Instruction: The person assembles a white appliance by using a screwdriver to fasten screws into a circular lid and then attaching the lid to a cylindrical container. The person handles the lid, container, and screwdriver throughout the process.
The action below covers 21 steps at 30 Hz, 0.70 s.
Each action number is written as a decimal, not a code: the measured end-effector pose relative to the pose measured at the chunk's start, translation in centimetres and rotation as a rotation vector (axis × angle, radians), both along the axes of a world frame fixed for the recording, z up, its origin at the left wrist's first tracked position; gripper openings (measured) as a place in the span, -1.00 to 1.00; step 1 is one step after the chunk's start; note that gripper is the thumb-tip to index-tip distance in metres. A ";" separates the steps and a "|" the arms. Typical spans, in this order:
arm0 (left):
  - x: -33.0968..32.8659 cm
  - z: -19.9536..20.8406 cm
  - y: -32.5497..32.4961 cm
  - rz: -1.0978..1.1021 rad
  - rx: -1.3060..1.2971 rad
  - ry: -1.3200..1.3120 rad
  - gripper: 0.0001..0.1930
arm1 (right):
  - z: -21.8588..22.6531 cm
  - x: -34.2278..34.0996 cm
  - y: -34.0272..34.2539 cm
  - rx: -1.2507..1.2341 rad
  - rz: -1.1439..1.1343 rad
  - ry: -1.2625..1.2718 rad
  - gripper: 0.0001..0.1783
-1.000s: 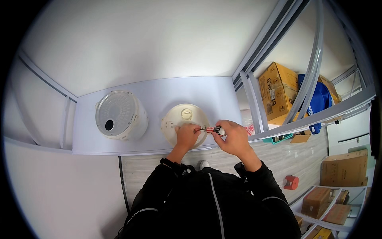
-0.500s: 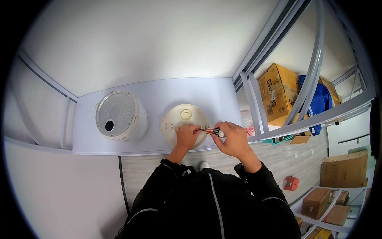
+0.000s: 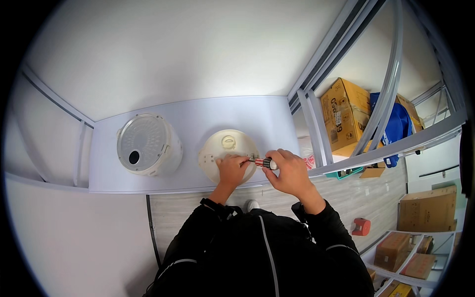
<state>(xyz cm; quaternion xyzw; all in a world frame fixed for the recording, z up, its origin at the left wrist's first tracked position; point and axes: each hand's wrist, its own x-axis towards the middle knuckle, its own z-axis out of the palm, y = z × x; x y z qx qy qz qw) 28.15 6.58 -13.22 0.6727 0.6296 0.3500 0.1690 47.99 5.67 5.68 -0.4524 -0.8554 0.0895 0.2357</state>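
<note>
Smooth off-white wall panels (image 3: 173,59) rise behind a flat, pale lavender-grey tabletop (image 3: 198,111). Over it, a slim screwdriver-like tool (image 3: 262,162) with a red, black and white handle and a thin metal shaft lies between the two hands, its long axis running nearly left to right, the shaft pointing left. The right hand (image 3: 289,171) is nearer the handle, its fingers curled around it; the left hand (image 3: 231,169) meets the shaft's end, thumb and forefinger drawn close together, though whether they pinch the shaft or some small part cannot be told. Under the left hand sits a round, shallow, cream plastic cover (image 3: 216,146), with a raised rounded fitting (image 3: 228,142) toward its far edge. Further left stands a white plastic bucket (image 3: 173,151), capped by a translucent, patterned round lid (image 3: 143,136). Rightward, beyond a grey frame rail (image 3: 363,158), sits a brown cardboard box (image 3: 339,116)
</note>
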 end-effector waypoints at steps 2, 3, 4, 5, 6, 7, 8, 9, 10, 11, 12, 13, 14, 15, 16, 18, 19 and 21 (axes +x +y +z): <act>0.0 -0.1 0.0 0.000 0.006 0.001 -0.85 | 0.2 0.1 0.1 -0.005 0.016 -0.011 -0.60; 0.0 0.0 0.0 0.003 0.002 0.004 -0.85 | 0.4 0.1 0.1 -0.006 0.027 -0.011 -0.60; 0.0 0.0 0.0 0.005 -0.001 0.008 -0.85 | 0.6 0.1 0.1 -0.006 0.038 -0.012 -0.60; 0.0 0.1 0.1 0.008 -0.004 0.012 -0.85 | 0.7 0.0 0.1 -0.006 0.049 -0.013 -0.60; 0.0 0.2 0.1 0.016 0.003 0.018 -0.85 | 0.7 0.0 0.1 -0.004 0.056 -0.001 -0.60; 0.1 0.3 0.1 0.023 0.010 0.025 -0.85 | 0.7 -0.1 0.1 -0.002 0.063 0.011 -0.60; 0.2 0.4 0.0 0.030 0.017 0.031 -0.84 | 0.7 -0.1 0.1 0.000 0.070 0.023 -0.60; 0.3 0.5 0.1 0.037 0.028 0.042 -0.84 | 0.7 -0.2 0.1 -0.009 0.060 0.026 -0.61; 0.3 0.6 0.1 0.045 0.038 0.053 -0.84 | 0.6 -0.3 0.1 -0.018 0.050 0.029 -0.61; 0.3 0.7 0.1 0.051 0.048 0.064 -0.83 | 0.5 -0.3 0.1 -0.027 0.039 0.031 -0.62; 0.3 0.8 0.1 0.057 0.061 0.070 -0.83 | 0.3 -0.3 0.1 -0.032 0.023 0.020 -0.62; 0.4 0.9 0.2 0.061 0.074 0.077 -0.83 | 0.0 -0.3 0.2 -0.037 0.007 0.008 -0.62; 0.4 1.0 0.3 0.065 0.087 0.083 -0.83 | -0.1 -0.2 0.3 -0.041 -0.011 -0.004 -0.61; 0.3 0.8 0.4 0.063 0.101 0.094 -0.82 | -0.1 -0.3 0.3 -0.041 -0.033 -0.015 -0.61; 0.2 0.6 0.5 0.061 0.114 0.104 -0.80 | -0.1 -0.5 0.4 -0.041 -0.055 -0.026 -0.60; 0.2 0.2 0.8 0.060 0.111 0.103 -0.75 | -0.1 -0.7 0.5 -0.038 -0.096 -0.056 -0.58; 0.2 0.0 0.9 0.062 0.096 0.090 -0.71 | -0.1 -0.9 0.6 -0.036 -0.114 -0.077 -0.57; 0.3 -0.3 0.9 0.062 0.090 0.096 -0.65 | 0.0 -1.2 0.6 -0.025 -0.147 -0.128 -0.54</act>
